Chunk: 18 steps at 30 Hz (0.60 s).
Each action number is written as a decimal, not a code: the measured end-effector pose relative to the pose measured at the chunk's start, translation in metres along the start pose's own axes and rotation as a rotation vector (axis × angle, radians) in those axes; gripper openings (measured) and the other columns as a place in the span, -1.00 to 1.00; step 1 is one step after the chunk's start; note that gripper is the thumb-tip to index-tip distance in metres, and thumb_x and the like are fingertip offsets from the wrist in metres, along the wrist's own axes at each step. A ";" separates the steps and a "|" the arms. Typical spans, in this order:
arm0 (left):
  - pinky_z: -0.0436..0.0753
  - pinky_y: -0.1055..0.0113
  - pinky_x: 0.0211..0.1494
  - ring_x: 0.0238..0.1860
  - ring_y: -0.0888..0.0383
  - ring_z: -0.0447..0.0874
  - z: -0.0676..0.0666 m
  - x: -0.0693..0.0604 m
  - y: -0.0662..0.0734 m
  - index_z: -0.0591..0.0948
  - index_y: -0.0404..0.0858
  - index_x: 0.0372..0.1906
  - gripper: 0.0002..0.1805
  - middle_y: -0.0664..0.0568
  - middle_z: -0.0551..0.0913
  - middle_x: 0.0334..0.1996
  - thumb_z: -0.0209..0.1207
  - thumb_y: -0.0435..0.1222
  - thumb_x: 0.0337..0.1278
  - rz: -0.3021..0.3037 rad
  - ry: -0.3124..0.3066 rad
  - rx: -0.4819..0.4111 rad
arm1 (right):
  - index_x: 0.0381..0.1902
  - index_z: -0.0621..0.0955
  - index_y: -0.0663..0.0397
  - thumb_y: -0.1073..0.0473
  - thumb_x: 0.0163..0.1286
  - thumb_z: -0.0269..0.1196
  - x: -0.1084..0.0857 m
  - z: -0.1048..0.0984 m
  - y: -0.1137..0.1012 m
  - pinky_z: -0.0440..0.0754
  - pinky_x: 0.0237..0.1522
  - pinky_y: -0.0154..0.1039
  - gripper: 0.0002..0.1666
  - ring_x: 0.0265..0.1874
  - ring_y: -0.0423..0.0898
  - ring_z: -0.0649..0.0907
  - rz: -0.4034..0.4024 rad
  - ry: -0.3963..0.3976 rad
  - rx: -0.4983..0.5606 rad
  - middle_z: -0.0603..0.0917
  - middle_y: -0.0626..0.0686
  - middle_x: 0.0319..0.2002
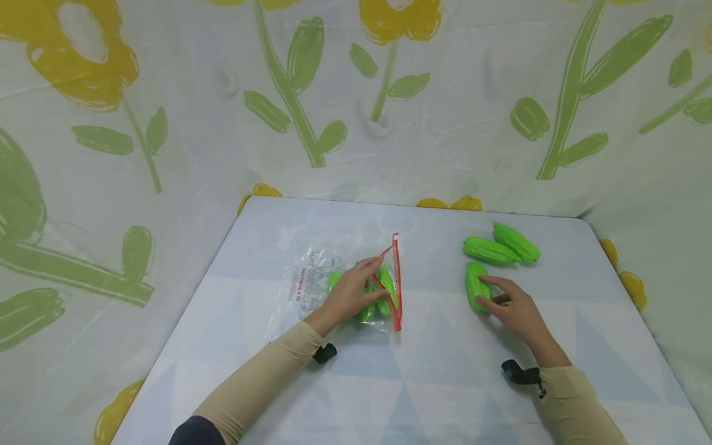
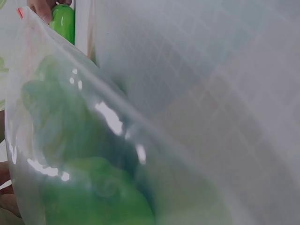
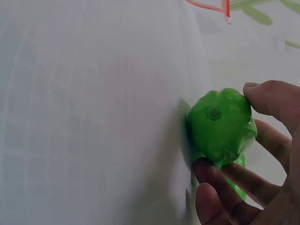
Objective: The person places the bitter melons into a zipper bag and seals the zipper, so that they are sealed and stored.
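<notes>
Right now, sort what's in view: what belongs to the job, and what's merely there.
Belongs to the job:
clear bag, with the left hand at its mouth
bagged green vegetables
held green vegetable, in the right hand
two loose green vegetables, probably, since they match

Merely there:
table
flowered backdrop

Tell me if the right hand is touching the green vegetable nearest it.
Touching. The right wrist view shows it: the thumb of the right hand meets the green vegetable on one side, fingers below.
</notes>
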<state>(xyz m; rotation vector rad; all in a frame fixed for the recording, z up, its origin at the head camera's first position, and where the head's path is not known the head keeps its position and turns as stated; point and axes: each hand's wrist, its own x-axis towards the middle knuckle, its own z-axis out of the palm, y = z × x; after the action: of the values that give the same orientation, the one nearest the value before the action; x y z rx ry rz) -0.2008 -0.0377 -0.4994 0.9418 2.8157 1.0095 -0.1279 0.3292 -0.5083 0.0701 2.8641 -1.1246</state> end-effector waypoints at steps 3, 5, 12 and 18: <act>0.52 0.06 0.35 0.35 -0.06 0.48 0.000 0.001 0.000 0.32 -0.28 0.53 -0.12 -0.09 0.43 0.43 0.41 -0.06 0.21 -0.006 -0.003 0.001 | 0.48 0.42 0.00 -0.25 0.43 0.28 0.001 0.002 -0.003 0.65 -0.33 -0.12 -0.19 0.03 0.29 0.62 -0.013 -0.007 0.003 0.37 0.30 0.42; 0.52 0.06 0.35 0.35 -0.06 0.48 0.000 0.000 0.000 0.32 -0.28 0.53 -0.12 -0.09 0.43 0.43 0.41 -0.06 0.20 -0.009 -0.003 0.001 | 0.48 0.42 0.00 -0.24 0.43 0.29 0.002 0.003 -0.005 0.65 -0.34 -0.14 -0.20 0.02 0.28 0.63 -0.019 -0.008 -0.002 0.37 0.30 0.41; 0.53 0.06 0.35 0.35 -0.06 0.49 0.001 0.000 0.000 0.32 -0.27 0.53 -0.13 -0.09 0.42 0.43 0.40 -0.05 0.21 -0.009 -0.003 0.001 | 0.47 0.44 0.00 -0.17 0.39 0.36 0.004 0.008 -0.007 0.65 -0.37 -0.18 -0.21 0.01 0.27 0.63 -0.050 -0.017 0.019 0.36 0.31 0.37; 0.54 0.07 0.33 0.33 -0.05 0.51 0.002 0.000 0.000 0.32 -0.27 0.53 -0.11 -0.08 0.43 0.43 0.42 -0.05 0.19 -0.005 0.003 0.001 | 0.47 0.43 0.00 -0.12 0.37 0.39 0.005 0.011 -0.005 0.65 -0.38 -0.19 -0.20 -0.02 0.26 0.64 -0.086 -0.035 0.019 0.35 0.31 0.38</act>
<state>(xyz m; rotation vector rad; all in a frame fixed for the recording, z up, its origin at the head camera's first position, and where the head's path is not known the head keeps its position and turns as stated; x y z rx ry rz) -0.2007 -0.0370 -0.5010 0.9339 2.8197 1.0095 -0.1330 0.3176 -0.5133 -0.0722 2.8508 -1.1565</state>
